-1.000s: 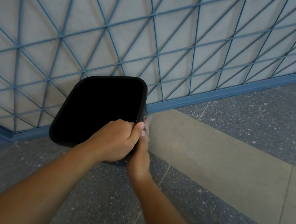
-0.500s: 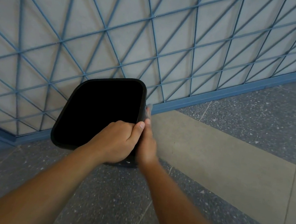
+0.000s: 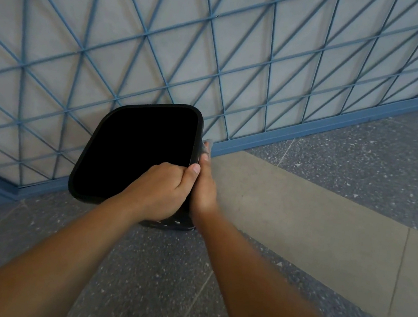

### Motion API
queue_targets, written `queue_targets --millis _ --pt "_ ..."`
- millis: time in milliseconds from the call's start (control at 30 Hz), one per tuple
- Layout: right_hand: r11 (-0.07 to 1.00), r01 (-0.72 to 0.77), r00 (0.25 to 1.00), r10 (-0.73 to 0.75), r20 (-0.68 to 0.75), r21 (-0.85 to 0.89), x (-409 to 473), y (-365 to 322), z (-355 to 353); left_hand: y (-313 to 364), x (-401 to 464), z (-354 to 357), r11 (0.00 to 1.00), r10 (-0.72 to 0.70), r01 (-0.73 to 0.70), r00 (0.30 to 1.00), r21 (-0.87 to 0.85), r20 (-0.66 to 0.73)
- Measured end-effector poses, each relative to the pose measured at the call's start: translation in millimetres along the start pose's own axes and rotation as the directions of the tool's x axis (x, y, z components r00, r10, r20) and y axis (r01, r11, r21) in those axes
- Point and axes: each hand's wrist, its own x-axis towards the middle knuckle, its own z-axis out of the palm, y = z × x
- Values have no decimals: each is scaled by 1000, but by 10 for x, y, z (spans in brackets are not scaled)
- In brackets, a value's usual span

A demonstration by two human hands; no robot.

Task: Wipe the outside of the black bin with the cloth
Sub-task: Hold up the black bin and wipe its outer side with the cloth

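Observation:
The black bin [image 3: 114, 128] stands on the floor against a blue lattice fence, its dark opening facing up at me. My left hand [image 3: 159, 191] grips its near rim at the right corner, fingers curled inside. My right hand [image 3: 205, 185] lies flat against the bin's right outer wall. It presses a pale cloth [image 3: 208, 142] there; only a small edge of the cloth shows past the fingertips. White specks mark the bin's lower front [image 3: 173, 223].
The blue lattice fence [image 3: 243, 68] with its base rail [image 3: 342, 126] runs right behind the bin. The floor is dark speckled stone [image 3: 158, 273] with a tan strip [image 3: 302, 213] to the right.
My right hand has slid up the bin's right wall with the cloth, from low near the floor to close under the rim. The left hand keeps its grip on the rim.

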Motion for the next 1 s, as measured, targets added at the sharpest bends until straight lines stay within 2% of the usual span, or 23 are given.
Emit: queue_targets --millis 67,133,300,400,533,633,733,800,867,1000 --pt "999 36 999 -36 -2 -34 -240 -47 52 8 -34 7 1000 2 -2 1000 -10 4" --pt "999 40 999 -40 -14 9 -310 -59 68 16 -47 2 1000 6 -6 1000 -23 -8" --pt "991 -31 999 26 39 132 348 160 -126 56 -20 -15 999 5 -4 999 41 -34" --pt "991 -59 997 53 50 121 211 319 -112 95 -65 -17 999 4 -2 999 40 -44" --pt "991 -13 1000 11 18 131 -127 4 -8 37 -52 -18 1000 29 -29 1000 -9 -10" --pt "995 82 995 -85 59 53 280 -14 -64 20 -17 -17 999 38 -38 999 13 -9" --pt "999 26 1000 -26 6 35 328 -49 -85 39 -49 -13 1000 20 -20 1000 23 -13" --pt "999 25 999 -26 25 33 58 -57 -38 45 -62 -19 1000 18 -18 1000 11 -8" --pt "997 46 998 -49 45 65 -68 -81 -11 49 -56 -24 1000 20 -20 1000 -5 -9" --pt "991 108 990 -115 84 73 317 -34 -112 82 -47 -23 999 23 -22 999 41 -29"
